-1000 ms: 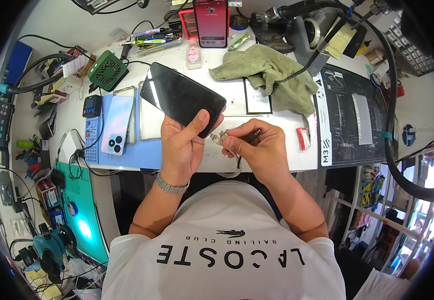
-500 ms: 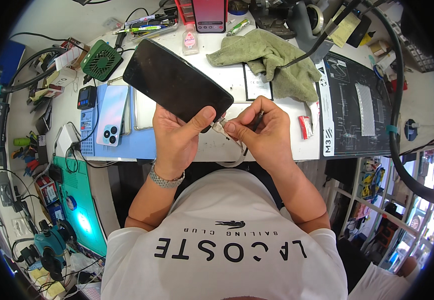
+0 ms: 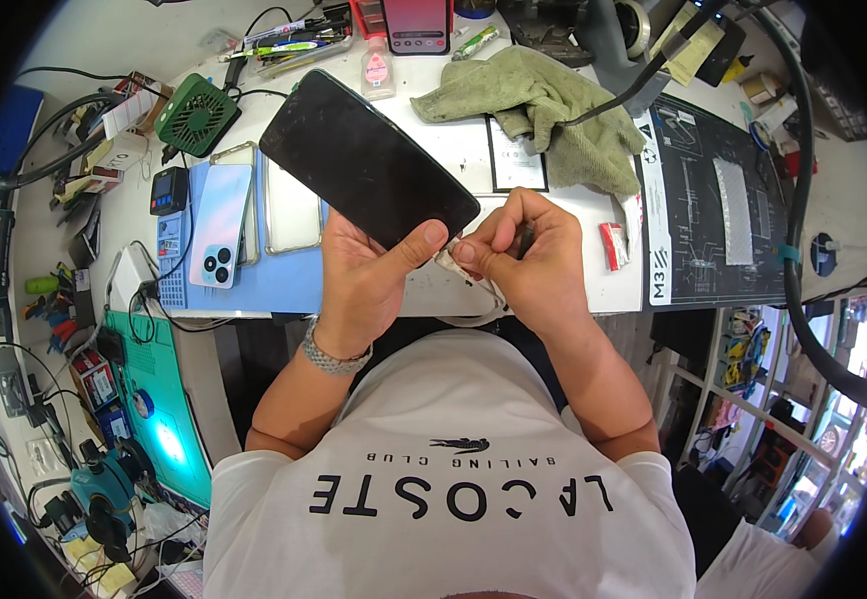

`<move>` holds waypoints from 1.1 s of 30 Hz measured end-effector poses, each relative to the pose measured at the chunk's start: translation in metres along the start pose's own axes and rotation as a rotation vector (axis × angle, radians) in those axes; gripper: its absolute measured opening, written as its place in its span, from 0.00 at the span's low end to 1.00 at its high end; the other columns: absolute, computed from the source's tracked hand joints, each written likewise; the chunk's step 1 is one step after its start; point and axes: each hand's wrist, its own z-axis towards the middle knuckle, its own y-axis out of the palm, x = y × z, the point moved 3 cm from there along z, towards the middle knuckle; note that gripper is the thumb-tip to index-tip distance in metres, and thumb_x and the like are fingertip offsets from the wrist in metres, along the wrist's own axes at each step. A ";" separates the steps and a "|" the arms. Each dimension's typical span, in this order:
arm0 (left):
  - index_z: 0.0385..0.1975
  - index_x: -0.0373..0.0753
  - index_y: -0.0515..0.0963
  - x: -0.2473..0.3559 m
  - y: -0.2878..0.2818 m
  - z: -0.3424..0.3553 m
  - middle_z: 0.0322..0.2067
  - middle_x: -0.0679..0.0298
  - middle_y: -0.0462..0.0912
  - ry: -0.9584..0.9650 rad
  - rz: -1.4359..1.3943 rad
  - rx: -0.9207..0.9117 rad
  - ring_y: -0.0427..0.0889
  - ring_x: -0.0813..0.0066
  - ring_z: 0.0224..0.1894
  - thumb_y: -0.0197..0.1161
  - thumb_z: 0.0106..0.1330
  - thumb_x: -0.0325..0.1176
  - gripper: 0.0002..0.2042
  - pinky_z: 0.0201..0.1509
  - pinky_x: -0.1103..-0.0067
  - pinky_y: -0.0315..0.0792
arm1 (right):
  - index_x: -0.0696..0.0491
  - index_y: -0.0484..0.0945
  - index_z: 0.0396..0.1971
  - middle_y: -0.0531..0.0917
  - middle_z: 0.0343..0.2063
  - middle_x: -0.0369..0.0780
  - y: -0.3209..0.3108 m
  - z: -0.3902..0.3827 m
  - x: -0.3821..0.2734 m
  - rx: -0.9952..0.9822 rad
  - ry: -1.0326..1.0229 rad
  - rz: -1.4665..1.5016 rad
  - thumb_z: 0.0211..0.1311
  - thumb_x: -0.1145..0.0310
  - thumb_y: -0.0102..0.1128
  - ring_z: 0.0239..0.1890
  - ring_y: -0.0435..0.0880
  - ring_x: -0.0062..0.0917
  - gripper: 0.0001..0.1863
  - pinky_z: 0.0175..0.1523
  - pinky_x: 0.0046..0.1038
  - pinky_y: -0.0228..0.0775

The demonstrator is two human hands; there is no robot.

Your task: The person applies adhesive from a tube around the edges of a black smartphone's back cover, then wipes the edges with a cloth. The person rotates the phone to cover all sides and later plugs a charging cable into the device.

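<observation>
My left hand (image 3: 371,275) is closed around the lower end of a black smartphone (image 3: 365,160), its thumb along the edge and the dark, smudged screen facing up. The phone is held tilted above the white table. At its lower right end, my right hand (image 3: 528,255) pinches the white plug of a charging cable (image 3: 451,262) between thumb and forefinger. The plug is right at the phone's edge; whether it sits in the port cannot be seen. A dark, thin piece shows among the right hand's curled fingers, too hidden to name. The pale cable hangs down toward the table's front edge.
A light blue phone (image 3: 222,225) and a clear case (image 3: 293,215) lie on a blue mat at left, near a green fan (image 3: 197,113). Behind my right hand are a phone battery (image 3: 515,165) and a green cloth (image 3: 553,110). A black work mat (image 3: 718,210) lies right.
The phone and my left hand have shifted slightly right, closer to my right hand. The plug's metal tip, visible before, no longer shows.
</observation>
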 end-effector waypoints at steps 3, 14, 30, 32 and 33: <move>0.60 0.36 0.73 -0.004 0.000 0.001 0.49 0.62 0.85 -0.013 -0.008 0.027 0.86 0.74 0.51 0.71 0.63 0.15 0.25 0.58 0.75 0.80 | 0.56 0.70 0.28 0.86 0.27 0.41 0.000 0.001 0.004 -0.005 0.021 0.053 0.59 0.87 0.72 0.31 0.87 0.19 0.16 0.36 0.22 0.81; 0.64 0.33 0.65 0.037 -0.023 -0.010 0.51 0.56 0.85 0.018 0.244 -0.002 0.88 0.72 0.49 0.73 0.59 0.14 0.33 0.53 0.78 0.83 | 0.59 0.81 0.48 0.86 0.37 0.39 -0.154 0.056 -0.063 0.602 -0.361 -0.100 0.72 0.73 0.66 0.39 0.84 0.21 0.10 0.46 0.23 0.76; 0.67 0.33 0.62 0.027 -0.033 -0.019 0.52 0.51 0.86 -0.009 0.145 0.018 0.89 0.71 0.49 0.74 0.58 0.12 0.37 0.53 0.77 0.84 | 0.50 0.89 0.45 0.87 0.45 0.33 -0.255 0.174 -0.068 0.481 -0.255 -0.116 0.61 0.59 0.70 0.54 0.75 0.24 0.15 0.66 0.37 0.52; 0.68 0.33 0.62 0.028 -0.033 -0.021 0.53 0.51 0.85 -0.002 0.122 0.035 0.88 0.71 0.51 0.73 0.58 0.11 0.38 0.55 0.77 0.83 | 0.50 0.89 0.45 0.88 0.47 0.33 -0.255 0.176 -0.066 0.495 -0.316 -0.076 0.61 0.59 0.71 0.59 0.75 0.25 0.16 0.69 0.41 0.49; 0.69 0.33 0.61 0.030 -0.034 -0.024 0.54 0.51 0.85 0.002 0.116 0.056 0.88 0.71 0.52 0.73 0.58 0.11 0.39 0.56 0.77 0.83 | 0.50 0.89 0.46 0.88 0.48 0.33 -0.245 0.172 -0.069 0.515 -0.308 -0.058 0.61 0.59 0.71 0.61 0.74 0.26 0.16 0.70 0.44 0.47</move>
